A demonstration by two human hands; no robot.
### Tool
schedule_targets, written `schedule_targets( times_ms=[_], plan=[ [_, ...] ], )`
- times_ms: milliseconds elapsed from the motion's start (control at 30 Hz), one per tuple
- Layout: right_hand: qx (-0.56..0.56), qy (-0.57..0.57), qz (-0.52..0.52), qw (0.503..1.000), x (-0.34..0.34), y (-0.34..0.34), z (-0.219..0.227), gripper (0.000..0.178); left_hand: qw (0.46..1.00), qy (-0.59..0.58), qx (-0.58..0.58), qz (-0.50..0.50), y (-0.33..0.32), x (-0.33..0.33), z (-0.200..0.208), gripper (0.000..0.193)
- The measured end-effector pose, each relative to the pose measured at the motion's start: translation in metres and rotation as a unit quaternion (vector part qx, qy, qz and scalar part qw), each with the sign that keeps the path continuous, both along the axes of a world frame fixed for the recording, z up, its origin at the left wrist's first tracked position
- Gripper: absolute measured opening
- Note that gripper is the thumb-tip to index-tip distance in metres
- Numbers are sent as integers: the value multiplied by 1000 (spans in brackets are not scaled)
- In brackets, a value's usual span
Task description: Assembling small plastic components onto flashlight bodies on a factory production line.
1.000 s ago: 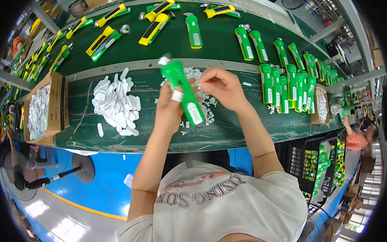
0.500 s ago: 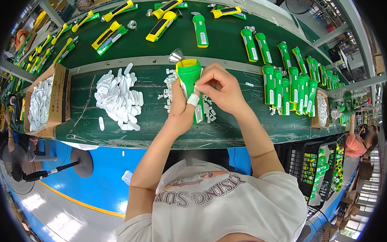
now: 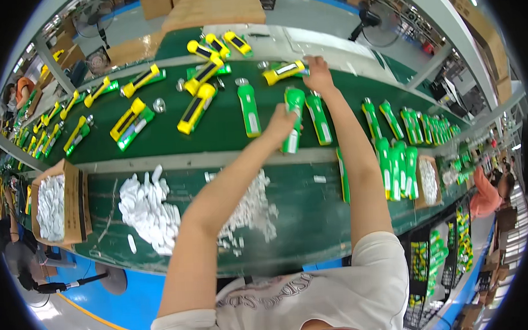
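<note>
My left hand (image 3: pixel 282 123) is closed around a green flashlight (image 3: pixel 295 114), holding it tilted over the back belt, its wide head up. Farther out, my right hand (image 3: pixel 319 74) reaches to the end of a yellow-and-green flashlight (image 3: pixel 284 73) lying crosswise. Its fingers look spread around that end, slightly blurred; whether they touch it is hard to see. Between my forearms and the left pile lie small white pieces (image 3: pixel 251 209), partly hidden by my left arm. Beside my left hand rests another green flashlight (image 3: pixel 249 110), and one more (image 3: pixel 318 118) lies below my right hand.
A pile of white oval pieces (image 3: pixel 149 210) lies left, beside a cardboard box (image 3: pixel 73 201) filled with similar ones. Several green flashlights (image 3: pixel 398 166) stand in rows at right, near a small box (image 3: pixel 428 182). Yellow flashlights (image 3: pixel 197 108) line the belt. Black crates (image 3: pixel 418 264) sit below right.
My hands have moved from the near bench out over the back belt. The left still holds a green flashlight, now with its head pointing up; the right has left it. The view has shifted forward.
</note>
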State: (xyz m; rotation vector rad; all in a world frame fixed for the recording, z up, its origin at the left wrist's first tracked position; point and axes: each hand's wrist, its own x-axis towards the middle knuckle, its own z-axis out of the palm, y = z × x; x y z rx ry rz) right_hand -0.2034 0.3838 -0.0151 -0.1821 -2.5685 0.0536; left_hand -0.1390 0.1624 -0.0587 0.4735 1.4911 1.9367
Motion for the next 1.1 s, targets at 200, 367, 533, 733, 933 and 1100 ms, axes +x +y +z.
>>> schedule_targets(
  times_ms=[200,367,533,733,933,1100],
  plan=[
    [121,-265,-124,949,-85,53,-37,71,922,208,-303,125,93,-35,-62,52],
    [15,-278,-51,959,-75,57,-13,61,869,306,-330,206,85,-19,-48,47],
    [-48,-134,158,977,-9,3,60,60,847,374,-221,307,38,-21,-27,46],
    [-153,-236,225,933,124,-194,154,51,925,-128,320,160,-102,42,68,91],
    [-50,-95,185,977,181,-363,118,55,851,-156,473,169,-238,84,75,69],
    [-14,-115,196,974,200,-454,90,69,850,-117,382,342,-353,109,64,51]
  ],
)
